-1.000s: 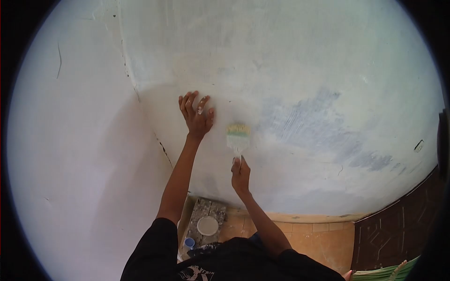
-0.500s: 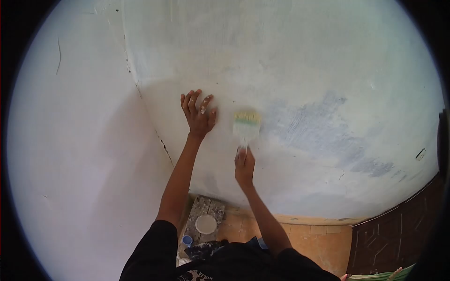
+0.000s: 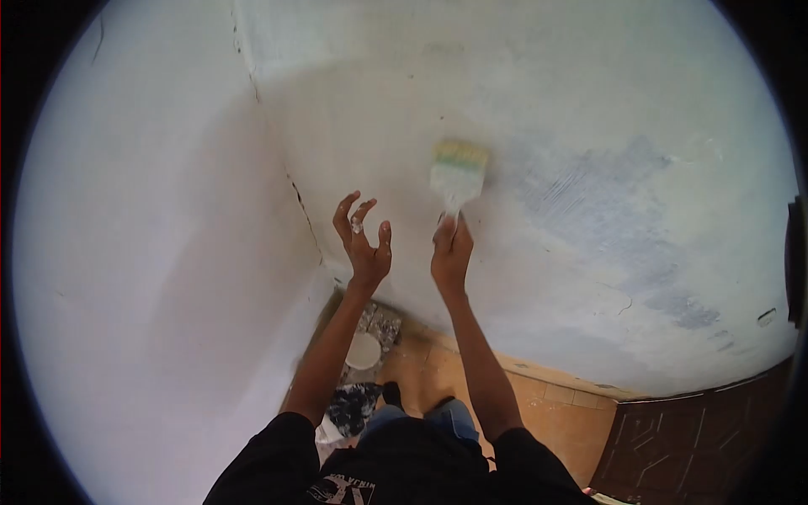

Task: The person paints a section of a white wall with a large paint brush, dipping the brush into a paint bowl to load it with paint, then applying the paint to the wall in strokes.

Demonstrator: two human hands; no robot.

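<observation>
Higher now than a second ago, the flat white-bristled paintbrush (image 3: 458,177) sits just above centre frame against the pale plastered wall (image 3: 589,126), gripped by the right hand (image 3: 451,251). Beside it, the left hand (image 3: 364,244) has lifted, fingers spread wide, holding nothing.

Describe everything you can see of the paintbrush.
The paintbrush is wide and flat, with a yellow-green band at its upper end and a pale, paint-whitened body that narrows to a handle. It points upward, tilted slightly right, its upper end against the whitish wall beside a bluish patch. The right hand grips the handle from below.
</observation>
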